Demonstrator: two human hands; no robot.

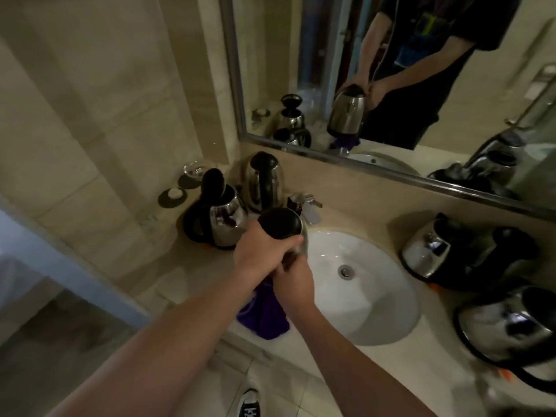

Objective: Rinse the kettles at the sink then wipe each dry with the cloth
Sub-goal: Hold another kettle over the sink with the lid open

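While the left hand (258, 251) grips the black lid end of the stainless-steel kettle w/ black top (282, 230), held at centre frame above the left rim of the white oval sink basin (361, 296), the right hand (293, 278) is curled around the purple cloth (264, 311) and presses it to the kettle's lower body. Cloth hangs down over the beige stone counter edge (168, 284), lower centre. Judged step: wiping this kettle dry.

Technique notes:
- Left hand should act as anchor only; the turn of the kettle comes from the wrist, so the cloth meets fresh metal each pass.
- Wipe top to base, so drips run ahead of the cloth, not back onto dried steel.
- The base & spout area likely hold the most water; a dry fold of cloth is best kept for those.
- Wet polished steel is prob. slick; a firm lid-end grip matters, esp. over the hard basin.

Context: two steel kettles w/ black handles (261, 182) stand at centre left beside the chrome tap (307, 203); two more steel kettles (445, 251) lie tilted at right of frame. Which of these are already rinsed or dried cannot be told. The wall mirror (391, 85), upper right, shows the same two-handed hold.
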